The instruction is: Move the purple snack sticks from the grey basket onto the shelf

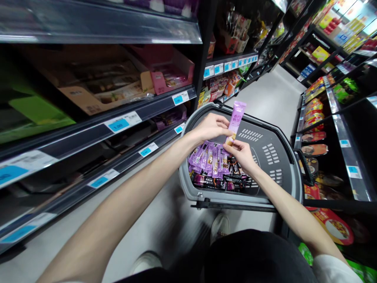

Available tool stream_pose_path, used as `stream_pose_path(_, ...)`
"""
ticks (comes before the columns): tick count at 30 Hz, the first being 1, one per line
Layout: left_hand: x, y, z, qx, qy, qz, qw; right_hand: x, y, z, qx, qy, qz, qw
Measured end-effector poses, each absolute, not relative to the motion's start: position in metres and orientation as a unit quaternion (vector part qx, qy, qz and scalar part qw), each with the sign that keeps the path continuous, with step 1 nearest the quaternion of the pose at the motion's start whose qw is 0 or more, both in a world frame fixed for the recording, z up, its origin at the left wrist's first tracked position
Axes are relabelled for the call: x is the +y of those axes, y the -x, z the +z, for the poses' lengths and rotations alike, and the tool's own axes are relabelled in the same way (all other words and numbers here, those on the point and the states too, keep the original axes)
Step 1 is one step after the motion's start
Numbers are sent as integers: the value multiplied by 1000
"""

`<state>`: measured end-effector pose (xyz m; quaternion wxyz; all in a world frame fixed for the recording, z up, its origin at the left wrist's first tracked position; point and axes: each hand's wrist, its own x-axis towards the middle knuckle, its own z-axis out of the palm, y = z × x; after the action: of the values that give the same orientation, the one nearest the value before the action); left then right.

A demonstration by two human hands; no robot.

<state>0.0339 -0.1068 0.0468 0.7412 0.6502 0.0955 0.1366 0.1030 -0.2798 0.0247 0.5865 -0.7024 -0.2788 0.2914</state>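
Over a grey shopping basket (188,192), my left hand (214,126) and my right hand (242,155) both pinch a purple stick sachet (236,117). The sachet points up and away, its yellowish lower end between my fingertips. My left fingers close on its left side, while my right thumb and fingers grip near its bottom. Below, inside the basket, several similar purple sachets (209,159) lie side by side in a row. Under and beside them are several black sachets (210,181), partly covered by my right hand.
On the left, a dark shelf holds a brown carton (88,103) and a pink carton (160,83), with price labels (120,122) along its edge. Shelves of bagged food (313,114) line the right side. A pale floor aisle (272,88) runs ahead; my shoe (220,225) stands below the basket.
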Motion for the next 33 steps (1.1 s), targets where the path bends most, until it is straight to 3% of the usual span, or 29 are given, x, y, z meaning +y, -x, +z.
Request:
stream_pose_path(11, -108, -34, 50, 108, -643, 136, 746, -279, -101, 29, -276, 683, 314, 599)
stream_pose_path(18, -108, -34, 51, 122, -642, 127, 746, -280, -103, 38, -212, 588, 410, 664)
stream_pose_path(33, -108, -30, 47, 4, -635, 103, 766, -284, -110, 34, -203, 594, 394, 671)
